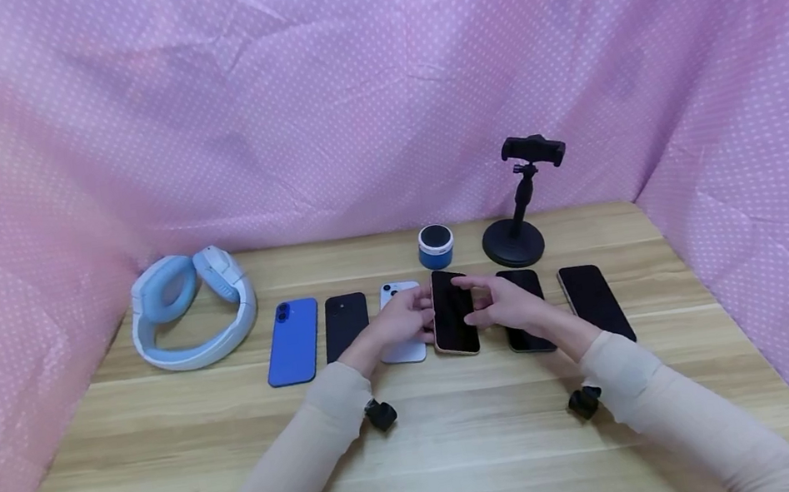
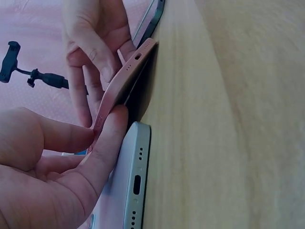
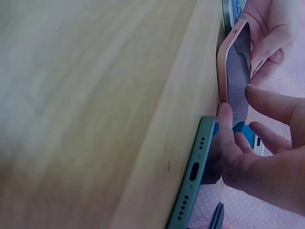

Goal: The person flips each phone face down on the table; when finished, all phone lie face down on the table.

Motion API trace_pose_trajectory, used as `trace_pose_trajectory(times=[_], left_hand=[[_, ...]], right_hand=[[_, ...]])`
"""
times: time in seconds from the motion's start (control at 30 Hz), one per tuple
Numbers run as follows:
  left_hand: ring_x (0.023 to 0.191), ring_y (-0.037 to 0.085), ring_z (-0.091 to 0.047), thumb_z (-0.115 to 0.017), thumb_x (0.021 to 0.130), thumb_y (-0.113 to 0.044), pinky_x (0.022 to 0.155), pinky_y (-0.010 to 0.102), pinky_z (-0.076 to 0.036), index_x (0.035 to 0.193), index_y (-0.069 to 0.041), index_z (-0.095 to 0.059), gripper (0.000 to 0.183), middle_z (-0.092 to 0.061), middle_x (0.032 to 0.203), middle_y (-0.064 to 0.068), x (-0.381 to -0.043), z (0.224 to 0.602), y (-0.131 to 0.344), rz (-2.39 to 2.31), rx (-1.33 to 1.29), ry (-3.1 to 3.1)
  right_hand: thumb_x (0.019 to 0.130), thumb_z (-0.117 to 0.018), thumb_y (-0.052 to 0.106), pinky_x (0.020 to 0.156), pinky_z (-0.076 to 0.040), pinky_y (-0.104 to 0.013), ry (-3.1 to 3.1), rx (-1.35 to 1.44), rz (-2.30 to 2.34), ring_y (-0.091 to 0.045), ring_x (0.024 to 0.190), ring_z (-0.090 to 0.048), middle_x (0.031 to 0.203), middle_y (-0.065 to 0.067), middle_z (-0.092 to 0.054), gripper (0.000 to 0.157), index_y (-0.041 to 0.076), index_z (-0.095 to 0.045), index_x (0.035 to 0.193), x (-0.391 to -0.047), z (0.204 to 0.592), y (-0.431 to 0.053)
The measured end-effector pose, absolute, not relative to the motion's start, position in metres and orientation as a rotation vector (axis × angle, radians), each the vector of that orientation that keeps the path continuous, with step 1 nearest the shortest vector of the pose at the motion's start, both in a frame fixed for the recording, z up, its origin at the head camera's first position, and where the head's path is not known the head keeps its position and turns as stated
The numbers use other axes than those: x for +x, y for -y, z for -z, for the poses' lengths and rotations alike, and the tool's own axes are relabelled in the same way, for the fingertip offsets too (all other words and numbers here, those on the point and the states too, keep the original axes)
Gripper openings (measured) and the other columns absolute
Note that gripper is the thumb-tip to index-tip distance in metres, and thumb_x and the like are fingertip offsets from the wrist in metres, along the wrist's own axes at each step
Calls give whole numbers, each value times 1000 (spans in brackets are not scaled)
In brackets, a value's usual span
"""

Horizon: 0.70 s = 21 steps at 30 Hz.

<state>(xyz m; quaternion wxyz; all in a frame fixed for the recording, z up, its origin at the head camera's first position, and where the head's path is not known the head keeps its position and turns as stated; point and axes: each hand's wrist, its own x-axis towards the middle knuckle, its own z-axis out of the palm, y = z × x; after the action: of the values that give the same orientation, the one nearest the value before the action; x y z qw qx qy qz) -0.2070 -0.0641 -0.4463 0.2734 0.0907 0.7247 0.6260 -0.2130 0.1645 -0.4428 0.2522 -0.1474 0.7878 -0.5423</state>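
Note:
A rose-gold phone (image 1: pixel 453 313) lies screen up in the middle of a row of phones, its left edge raised off the table in the left wrist view. My left hand (image 1: pixel 405 318) pinches that raised edge, one digit (image 2: pixel 116 121) beneath and one on the upper side. My right hand (image 1: pixel 505 304) is at the phone's right side, a fingertip (image 3: pixel 225 110) against its edge and another finger over the screen. A white phone (image 1: pixel 405 352) lies under my left hand. Below my right hand is a green-edged phone (image 3: pixel 193 167), screen up.
Left of these lie a blue phone (image 1: pixel 293 344) and a black phone (image 1: pixel 344 320); a dark-screened phone (image 1: pixel 594 298) lies at far right. Behind stand a small blue speaker (image 1: pixel 437 255) and a black phone stand (image 1: pixel 515 244). Light-blue headphones (image 1: pixel 201 355) rest at back left.

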Motion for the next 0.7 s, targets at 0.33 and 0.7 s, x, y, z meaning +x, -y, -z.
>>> trace_pose_trajectory(times=[0.33,0.7], left_hand=[[88,22,-68,-45,105,2,76,35,-62,149,-2,-46,44,-62,120,16,-204,447,61,-1596,245,-2053],[89,20,-69,-56,102,0,69,31,-62,147,-6,-51,46,-63,125,13,-201,441,63,-1456,334,-2209]], right_hand=[[90,-70,-6,69,-51,-29,-2180,-423,1416,-24,93,-62,136,-26,-54,73,1,-38,155,-213,441,-166],[89,-74,-1,77,-53,-29,-2349,-386,1284,-33,115,-51,159,-19,-25,64,2,-50,149,-210,440,-166]])
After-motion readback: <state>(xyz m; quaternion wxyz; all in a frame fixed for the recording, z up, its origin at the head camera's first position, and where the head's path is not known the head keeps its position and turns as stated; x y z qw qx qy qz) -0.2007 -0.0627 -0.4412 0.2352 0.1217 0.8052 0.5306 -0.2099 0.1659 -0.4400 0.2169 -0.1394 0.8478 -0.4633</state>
